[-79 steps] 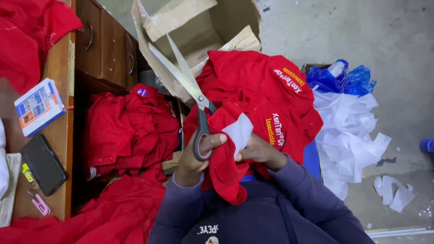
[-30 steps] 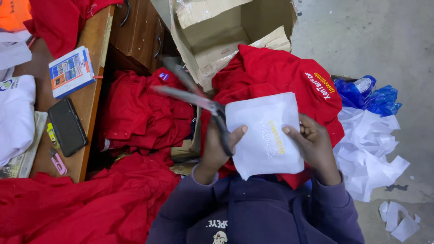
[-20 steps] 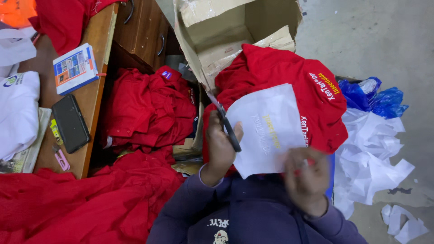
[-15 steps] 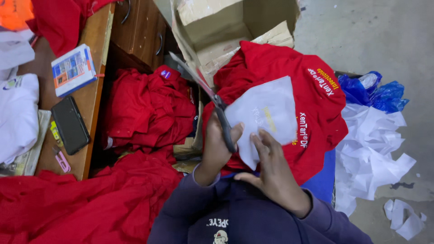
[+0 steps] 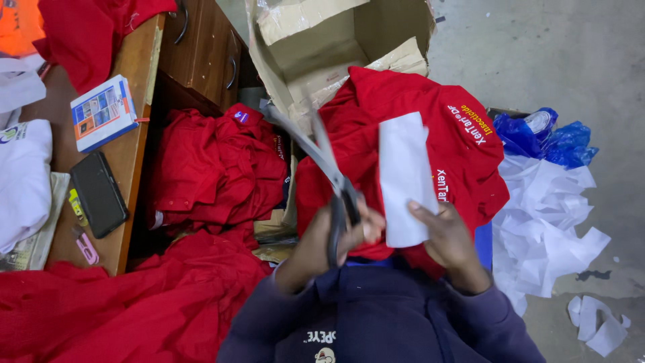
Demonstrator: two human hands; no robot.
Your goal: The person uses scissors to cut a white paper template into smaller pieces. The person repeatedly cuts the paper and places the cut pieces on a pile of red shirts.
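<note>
- Since the earlier frame, the white paper sheet (image 5: 405, 178) has turned from a broad, flat face to a narrow upright strip, and the right hand (image 5: 449, 238) has shifted from the sheet's lower middle to its lower right corner.
- Right hand: fingers closed on the lower end of the white paper sheet, thumb across its front; the sheet stands upright over the red garment (image 5: 463, 168).
- Left hand (image 5: 332, 238): fingers closed through the dark handles of the scissors (image 5: 322, 168); the blades stand apart and point up and left, toward the cardboard box (image 5: 322, 47).
- Scissors and sheet: just beside each other; contact between blade and paper cannot be determined.
- Red garment: draped across the lap, with yellow and white lettering on its right portion.
- Wooden desk (image 5: 131, 151), left of the lap: a small printed box (image 5: 102, 112) sits near its right edge, a black phone (image 5: 99, 193) below it, and a pink clip (image 5: 86, 245) near the lower edge.
- Floor at right: white paper offcuts (image 5: 547, 222) lie heaped against a blue plastic bag (image 5: 544, 134).
- Pile of red garments (image 5: 215, 168): lies between the desk and the lap.
</note>
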